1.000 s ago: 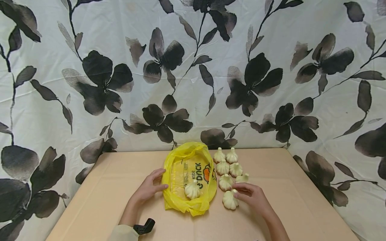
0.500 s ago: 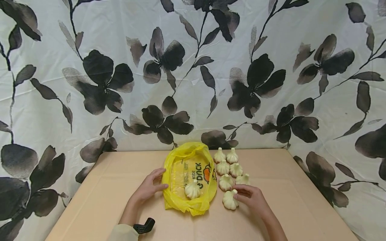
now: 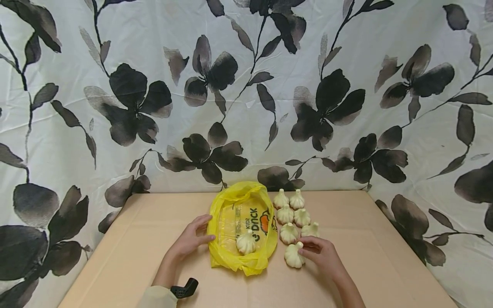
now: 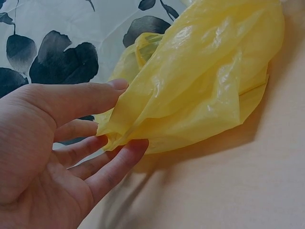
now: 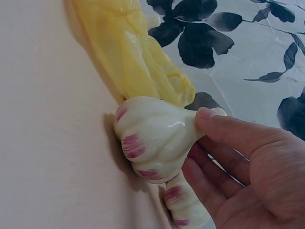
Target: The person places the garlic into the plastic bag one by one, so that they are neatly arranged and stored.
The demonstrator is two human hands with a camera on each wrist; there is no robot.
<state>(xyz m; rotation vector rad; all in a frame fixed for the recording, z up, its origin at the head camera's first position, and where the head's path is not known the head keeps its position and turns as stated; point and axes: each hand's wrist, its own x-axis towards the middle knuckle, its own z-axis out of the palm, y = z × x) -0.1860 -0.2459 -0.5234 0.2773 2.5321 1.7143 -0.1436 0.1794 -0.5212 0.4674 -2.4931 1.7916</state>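
A yellow plastic bag [image 3: 219,256] with printed lettering lies mouth-up on the table, one garlic bulb [image 3: 245,243] inside it. At the bag's left side my left hand [image 3: 191,237] holds its edge, the thumb on one face and the fingers on the other in the left wrist view. My right hand [image 3: 322,255] pinches the neck of the nearest garlic bulb [image 5: 152,138] on the right, between thumb and fingers. That bulb is cream with pink streaks at its base. Several more garlic bulbs [image 3: 285,214] stand beyond it in two rough columns, right of the bag.
The light brown table [image 3: 385,265] ends at a back edge close behind the bag and the far bulbs. Behind it hangs a white cloth [image 3: 269,167] with dark flowers. A black device [image 3: 185,288] sits at the left wrist.
Both hands, the bag and the bulbs stay in the same places. Only the head view shifts very slightly.
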